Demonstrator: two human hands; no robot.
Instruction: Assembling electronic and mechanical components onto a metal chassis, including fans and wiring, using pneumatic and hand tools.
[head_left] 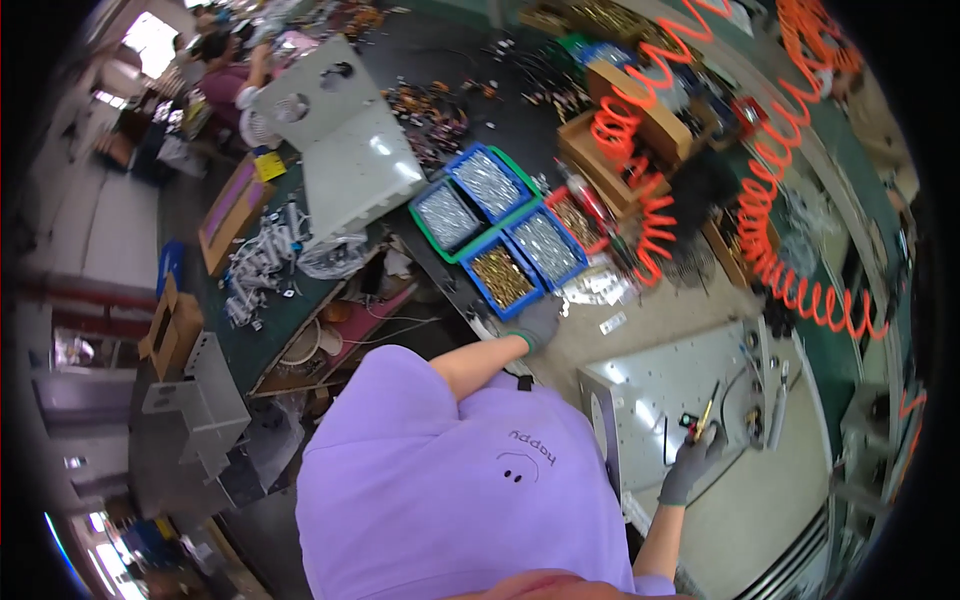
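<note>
My left hand (538,325), in a grey glove with a green cuff, is at the near edge of a blue bin of brass-coloured screws (502,280). Its fingers are too bunched and small to read. My right hand (696,458), also gloved, is closed around the lower end of a slim brass-coloured rod-like piece (707,408). Beside its fingertips sits a small black part (688,421) with red and green spots; whether it joins the rod I cannot tell. Both are over a pale metal panel (640,395) with holes and a dark cable (727,390) along it.
Blue bins of silvery screws (545,245) sit in a green tray (455,255). Orange coiled air hoses (760,240) hang at the right. Cardboard boxes (600,160) stand behind. A bent metal panel (350,180) and white parts (265,260) lie left. A co-worker (225,85) is far left.
</note>
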